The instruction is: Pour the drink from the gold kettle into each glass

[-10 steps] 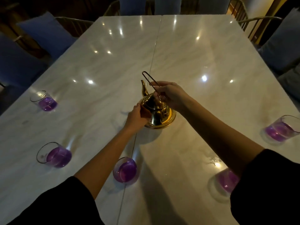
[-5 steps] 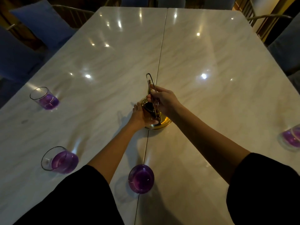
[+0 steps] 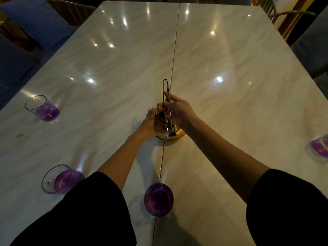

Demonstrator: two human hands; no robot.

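The gold kettle [image 3: 174, 134] stands on the marble table [image 3: 221, 112] at its middle seam, handle raised upright. My right hand [image 3: 178, 110] grips the thin wire handle from the right. My left hand [image 3: 150, 124] presses against the kettle's left side. Glasses holding purple drink stand around it: one far left [image 3: 43, 109], one near left [image 3: 61, 179], one close in front of me [image 3: 158, 199], one at the right edge [image 3: 319, 147], partly cut off.
Blue cushioned chairs [image 3: 39, 20] line the table's left side and grey ones [image 3: 312, 45] the right. My black sleeves fill the bottom of the view. The table's far half carries only light reflections.
The view has shifted so the kettle sits on the seam. The handle now stands straight up rather than leaning left. A glass near my right arm has dropped out of sight.
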